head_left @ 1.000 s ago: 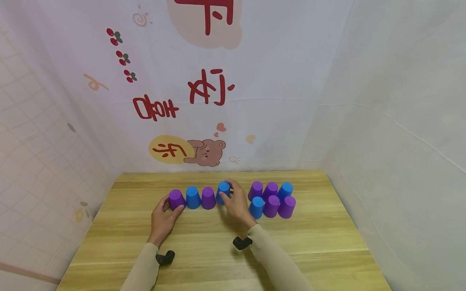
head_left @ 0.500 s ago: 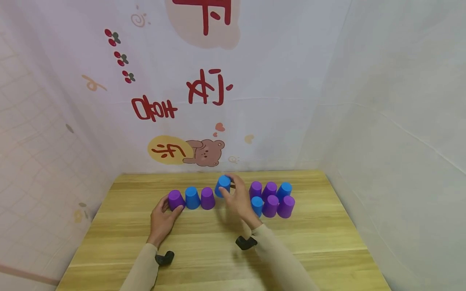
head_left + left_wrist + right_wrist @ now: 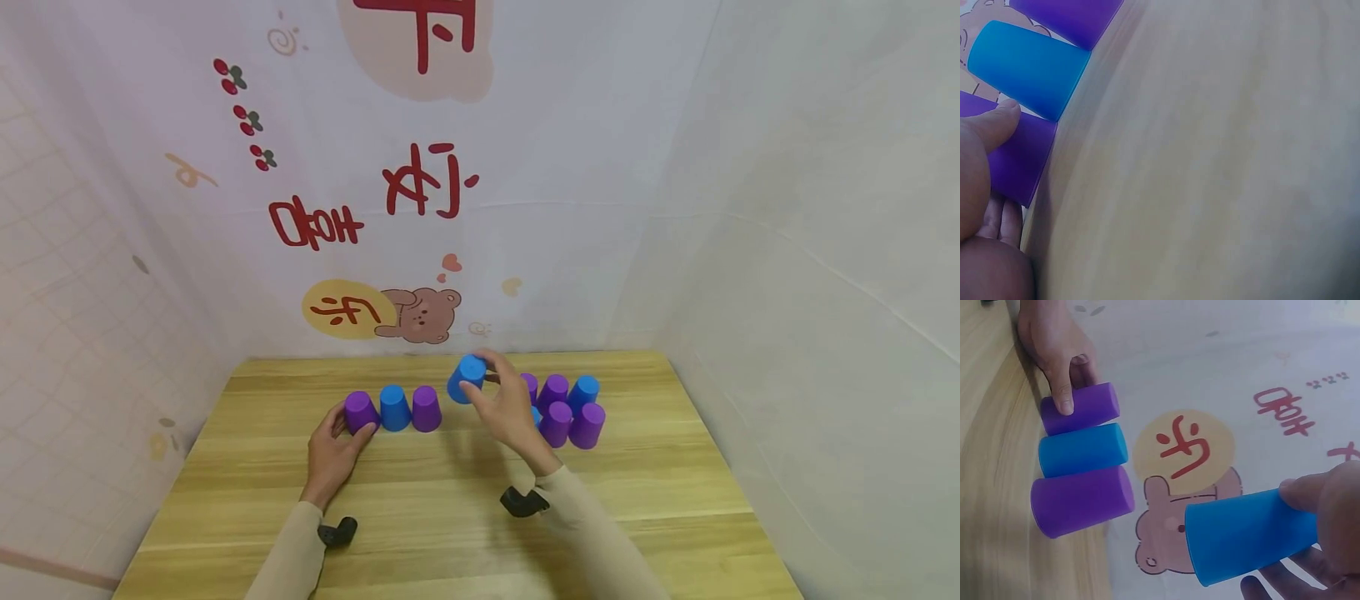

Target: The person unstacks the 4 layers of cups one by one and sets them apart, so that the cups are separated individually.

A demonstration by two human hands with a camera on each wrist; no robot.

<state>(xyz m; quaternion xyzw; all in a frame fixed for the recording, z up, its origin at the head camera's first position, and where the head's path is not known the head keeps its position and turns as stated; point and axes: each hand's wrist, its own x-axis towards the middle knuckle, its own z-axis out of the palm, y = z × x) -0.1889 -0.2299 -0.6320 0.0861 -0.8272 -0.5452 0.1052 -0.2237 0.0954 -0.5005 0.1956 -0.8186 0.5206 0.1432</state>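
Note:
My right hand [image 3: 512, 410] grips a blue cup [image 3: 467, 379], upside down and slightly tilted, raised off the table. In the right wrist view this blue cup [image 3: 1241, 534] is pinched between thumb and fingers. My left hand [image 3: 332, 454] holds the leftmost purple cup [image 3: 361, 412], which stands upside down; the left wrist view shows the thumb on the near side of this purple cup [image 3: 1019, 153] and fingers at its other side. Right of it stand a blue cup [image 3: 394, 407] and another purple cup [image 3: 426, 408], in a row.
On the right, several upside-down cups stand in two rows, among them a purple cup [image 3: 587, 426] and a blue cup [image 3: 584, 393]. My right hand partly hides the cups at their left end. A printed cloth [image 3: 570, 275] rises behind the wooden table [image 3: 420, 525].
My right hand has lifted the blue cup from the right end of the left row, then moved it slightly right. My left hand stays on the purple cup.

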